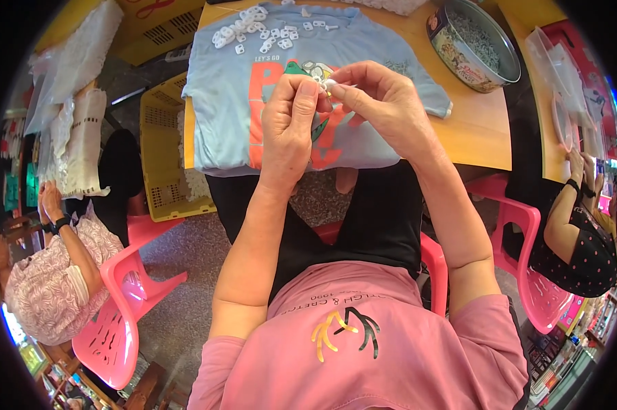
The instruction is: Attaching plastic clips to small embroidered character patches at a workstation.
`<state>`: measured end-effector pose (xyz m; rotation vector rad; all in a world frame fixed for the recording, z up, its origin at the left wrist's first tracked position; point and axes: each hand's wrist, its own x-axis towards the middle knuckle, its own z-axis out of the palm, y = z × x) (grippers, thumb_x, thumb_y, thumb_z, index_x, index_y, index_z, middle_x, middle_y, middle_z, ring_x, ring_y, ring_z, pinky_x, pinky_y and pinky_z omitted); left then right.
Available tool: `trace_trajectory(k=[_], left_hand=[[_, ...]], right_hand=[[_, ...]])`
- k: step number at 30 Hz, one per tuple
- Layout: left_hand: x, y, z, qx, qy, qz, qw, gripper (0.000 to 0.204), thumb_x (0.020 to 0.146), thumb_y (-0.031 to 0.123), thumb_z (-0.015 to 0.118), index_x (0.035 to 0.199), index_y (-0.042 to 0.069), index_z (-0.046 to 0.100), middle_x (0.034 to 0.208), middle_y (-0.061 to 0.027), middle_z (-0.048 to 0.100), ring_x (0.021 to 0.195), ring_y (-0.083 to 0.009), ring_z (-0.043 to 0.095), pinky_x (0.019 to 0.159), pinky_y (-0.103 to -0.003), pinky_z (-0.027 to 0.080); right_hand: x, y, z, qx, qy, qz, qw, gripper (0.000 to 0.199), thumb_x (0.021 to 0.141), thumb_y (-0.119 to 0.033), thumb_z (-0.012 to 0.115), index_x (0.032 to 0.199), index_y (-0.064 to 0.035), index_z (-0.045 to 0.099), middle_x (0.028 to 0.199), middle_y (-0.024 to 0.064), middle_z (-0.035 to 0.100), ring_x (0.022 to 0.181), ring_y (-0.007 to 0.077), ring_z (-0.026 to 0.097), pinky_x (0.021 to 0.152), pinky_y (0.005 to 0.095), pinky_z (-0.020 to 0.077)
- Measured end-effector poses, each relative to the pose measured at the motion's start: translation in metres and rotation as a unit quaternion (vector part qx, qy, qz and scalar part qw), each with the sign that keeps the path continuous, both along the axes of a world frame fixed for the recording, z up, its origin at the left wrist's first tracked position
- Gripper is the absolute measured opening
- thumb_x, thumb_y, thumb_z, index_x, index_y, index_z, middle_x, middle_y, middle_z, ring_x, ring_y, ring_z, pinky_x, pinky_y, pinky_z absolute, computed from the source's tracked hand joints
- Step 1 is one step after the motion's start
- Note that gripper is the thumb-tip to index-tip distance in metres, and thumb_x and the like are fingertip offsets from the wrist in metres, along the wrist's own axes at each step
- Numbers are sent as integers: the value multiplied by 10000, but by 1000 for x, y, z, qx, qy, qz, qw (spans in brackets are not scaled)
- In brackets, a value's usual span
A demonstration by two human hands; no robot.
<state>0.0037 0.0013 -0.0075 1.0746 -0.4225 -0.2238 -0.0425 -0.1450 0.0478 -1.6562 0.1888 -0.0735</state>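
Head view: left hand [290, 117] and right hand [378, 98], fingertips clamped on a white part [327, 84], its shape hard to tell. On counter [479, 133]: blue shirt [219, 96], loose parts [275, 34], tin [453, 53].

Workshop, apparently; yellow crate [156, 156], tin [450, 58] of small grey parts [478, 42].

Lettering [256, 78] marks the blue shirt [216, 123], pink shirt [404, 342] — and round tin [455, 60].

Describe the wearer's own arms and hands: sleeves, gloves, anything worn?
Left hand and right hand: both bare, ungloved. Forearms uncovered, nothing visible at the wrists. Short pink sleeves end above the elbows, part of a loose pink shirt.
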Motion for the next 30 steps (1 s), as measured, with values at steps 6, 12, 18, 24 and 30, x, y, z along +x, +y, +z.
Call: trace_trajectory(k=[6,12,18,24,30], left_hand=[[1,1,-1,6,-14,-1,1000,162,1032,177,486,966,45,554,824,8,567,752,-48,493,682,-210,439],[1,2,0,25,-14,-10,1000,163,1029,184,495,982,43,563,850,3,587,762,-43,505,677,-207,443],[2,2,0,26,-26,-10,999,174,1027,190,502,979,35,565,860,-6,605,767,-47,518,688,-206,448],[1,1,1,24,-25,-5,999,181,1026,188,503,969,29,567,850,-12,608,763,-52,518,680,-211,450],[2,3,3,50,-31,-8,998,184,1028,184,497,967,23,562,852,-21,612,755,-51,524,679,-210,474]], right_hand=[[0,-2,-1,99,19,-47,994,269,911,-195,677,1077,15,659,862,28,659,687,54,566,603,217,485],[1,0,0,197,21,-54,979,245,918,-172,668,1071,19,660,849,20,643,680,56,557,593,221,491],[1,2,1,171,12,-53,984,235,917,-173,671,1064,10,669,824,10,632,679,52,556,597,221,496],[-1,3,4,134,-1,-60,989,229,911,-182,679,1047,2,679,767,-6,612,654,45,550,586,211,490],[1,3,4,108,-12,-56,992,237,906,-184,687,1055,-1,677,736,-11,597,642,43,542,579,209,484]])
